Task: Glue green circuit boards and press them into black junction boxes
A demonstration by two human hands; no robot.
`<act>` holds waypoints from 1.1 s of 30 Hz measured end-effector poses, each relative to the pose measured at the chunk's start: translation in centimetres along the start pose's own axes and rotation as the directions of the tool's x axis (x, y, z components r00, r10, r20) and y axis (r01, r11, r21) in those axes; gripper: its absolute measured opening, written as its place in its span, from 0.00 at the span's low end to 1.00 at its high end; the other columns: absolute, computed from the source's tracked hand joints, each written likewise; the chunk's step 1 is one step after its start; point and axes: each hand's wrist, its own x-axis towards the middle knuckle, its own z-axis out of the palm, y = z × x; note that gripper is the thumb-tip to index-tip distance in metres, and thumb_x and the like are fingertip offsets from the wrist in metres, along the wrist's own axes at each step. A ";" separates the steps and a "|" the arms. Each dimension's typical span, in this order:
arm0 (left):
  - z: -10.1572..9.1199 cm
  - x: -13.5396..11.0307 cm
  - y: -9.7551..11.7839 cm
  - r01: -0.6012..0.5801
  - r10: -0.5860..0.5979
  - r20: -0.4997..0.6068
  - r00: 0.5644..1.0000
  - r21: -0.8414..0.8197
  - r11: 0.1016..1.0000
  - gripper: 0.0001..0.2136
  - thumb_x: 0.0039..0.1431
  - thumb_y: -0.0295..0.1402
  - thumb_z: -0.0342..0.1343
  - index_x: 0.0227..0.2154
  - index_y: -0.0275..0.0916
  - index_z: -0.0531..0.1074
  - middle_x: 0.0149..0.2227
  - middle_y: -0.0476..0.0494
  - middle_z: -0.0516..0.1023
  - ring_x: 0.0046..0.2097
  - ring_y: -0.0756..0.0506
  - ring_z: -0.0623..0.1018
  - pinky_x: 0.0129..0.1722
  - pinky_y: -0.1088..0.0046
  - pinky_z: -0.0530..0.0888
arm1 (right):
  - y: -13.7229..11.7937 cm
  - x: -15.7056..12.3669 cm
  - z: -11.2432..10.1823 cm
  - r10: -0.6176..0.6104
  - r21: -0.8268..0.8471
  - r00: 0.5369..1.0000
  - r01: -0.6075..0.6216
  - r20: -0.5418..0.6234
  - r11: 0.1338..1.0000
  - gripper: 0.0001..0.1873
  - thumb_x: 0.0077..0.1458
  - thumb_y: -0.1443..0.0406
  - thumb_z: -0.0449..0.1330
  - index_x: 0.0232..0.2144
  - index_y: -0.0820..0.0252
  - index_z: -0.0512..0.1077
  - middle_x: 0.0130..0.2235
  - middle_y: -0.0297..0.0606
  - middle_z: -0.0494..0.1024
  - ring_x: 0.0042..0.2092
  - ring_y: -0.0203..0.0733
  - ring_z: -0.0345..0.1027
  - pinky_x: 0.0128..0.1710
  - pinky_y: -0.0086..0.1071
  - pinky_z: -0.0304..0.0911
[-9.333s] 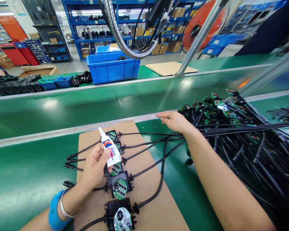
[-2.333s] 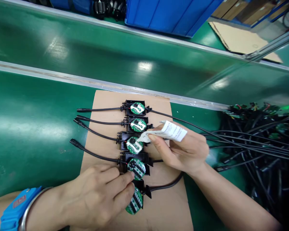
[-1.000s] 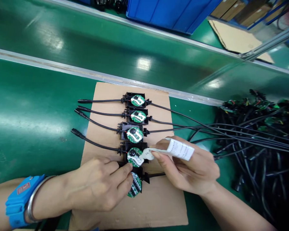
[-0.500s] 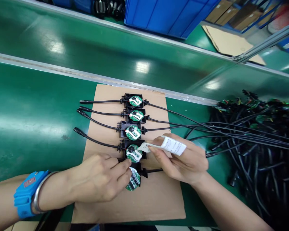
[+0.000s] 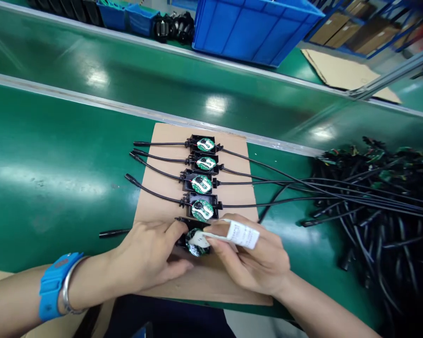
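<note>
Several black housings, each with a round green circuit board (image 5: 202, 210), lie in a row on a cardboard sheet (image 5: 162, 206), with black cables running off both sides. My right hand (image 5: 254, 260) is closed on a white glue tube (image 5: 238, 234), its nozzle touching the nearest board (image 5: 196, 241). My left hand (image 5: 151, 253), with a blue wrist strap on its arm, rests on the cardboard with fingers curled, pressing the left side of that nearest housing.
A tangled pile of black cables with green boards (image 5: 380, 197) lies to the right. A conveyor belt (image 5: 162, 89) runs beyond a metal rail. A blue bin (image 5: 250, 28), black parts (image 5: 172, 28) and a cardboard piece (image 5: 345, 75) sit at the far side.
The tube has moved down the row from the fourth board to the nearest one. My left hand shifted a little toward me, holding the nearest housing.
</note>
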 end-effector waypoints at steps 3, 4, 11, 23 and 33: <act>0.6 0.4 -0.1 -0.018 0.019 -0.023 1.000 0.006 1.000 0.16 0.55 0.39 0.58 0.42 0.37 0.63 0.27 0.50 0.75 0.27 0.46 0.75 0.26 0.71 0.70 | 0.3 0.0 0.5 -0.024 -0.067 0.999 0.026 0.032 0.997 0.16 0.50 0.78 0.59 0.41 0.60 0.71 0.31 0.38 0.77 0.31 0.37 0.71 0.28 0.30 0.71; 0.7 0.5 -0.1 -0.029 0.029 -0.035 0.999 0.013 1.000 0.15 0.56 0.39 0.57 0.42 0.37 0.63 0.28 0.50 0.75 0.27 0.45 0.75 0.26 0.70 0.70 | 0.5 -0.1 0.5 -0.030 -0.085 0.999 0.033 0.043 0.996 0.16 0.50 0.77 0.59 0.41 0.60 0.71 0.31 0.38 0.77 0.31 0.37 0.71 0.28 0.30 0.71; 1.2 0.5 -0.2 -0.078 0.085 -0.096 0.992 0.075 0.994 0.16 0.59 0.40 0.55 0.45 0.36 0.63 0.29 0.48 0.77 0.29 0.44 0.77 0.26 0.68 0.72 | 0.4 -0.8 -0.3 -0.013 -0.116 0.999 0.019 0.053 0.993 0.17 0.50 0.77 0.60 0.43 0.59 0.70 0.32 0.38 0.77 0.32 0.38 0.72 0.29 0.31 0.72; 1.1 0.9 -0.2 -0.065 0.076 -0.101 0.992 0.102 0.993 0.17 0.60 0.42 0.53 0.46 0.36 0.68 0.30 0.46 0.79 0.30 0.43 0.79 0.27 0.68 0.75 | -0.2 -1.8 -1.9 0.011 -0.096 0.996 -0.003 0.088 0.995 0.21 0.48 0.80 0.58 0.44 0.60 0.70 0.33 0.39 0.76 0.32 0.38 0.71 0.27 0.31 0.71; 1.1 1.0 0.1 -0.004 0.007 -0.072 0.997 0.038 0.999 0.15 0.58 0.41 0.54 0.45 0.39 0.68 0.28 0.49 0.79 0.28 0.44 0.79 0.27 0.67 0.75 | 1.8 -1.3 -1.1 -0.024 -0.068 1.000 0.024 0.005 0.997 0.20 0.47 0.80 0.61 0.42 0.61 0.72 0.34 0.38 0.77 0.32 0.38 0.72 0.28 0.31 0.71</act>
